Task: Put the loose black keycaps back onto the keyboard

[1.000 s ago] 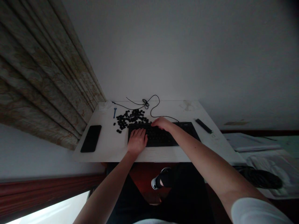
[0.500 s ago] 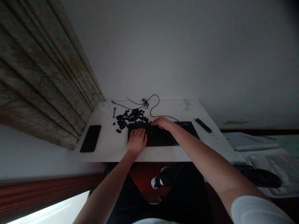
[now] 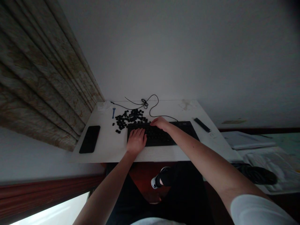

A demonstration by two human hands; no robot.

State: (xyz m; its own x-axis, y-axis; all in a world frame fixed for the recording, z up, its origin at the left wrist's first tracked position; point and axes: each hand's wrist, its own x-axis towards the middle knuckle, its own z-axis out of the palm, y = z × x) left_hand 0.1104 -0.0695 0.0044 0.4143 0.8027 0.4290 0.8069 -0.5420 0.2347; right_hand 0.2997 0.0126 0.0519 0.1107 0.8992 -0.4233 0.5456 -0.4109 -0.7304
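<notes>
A black keyboard lies on the white desk in front of me. Flat across its left end rests my left hand, fingers stretched out and holding nothing. My right hand is at the keyboard's back edge, left of its middle, with fingers bent together in a pinch. Whatever is between those fingertips is too small and dark to make out. Behind the keyboard's left part, a scattered heap of loose black keycaps spreads over the desk, close to both hands.
A black phone lies at the desk's left side. A small blue tool is left of the keycaps. The keyboard's black cable loops along the back. A dark bar-shaped object sits at the right, near the desk's edge.
The whole view has shifted very slightly. Both hands keep their places on the keyboard, and the keycaps look the same.
</notes>
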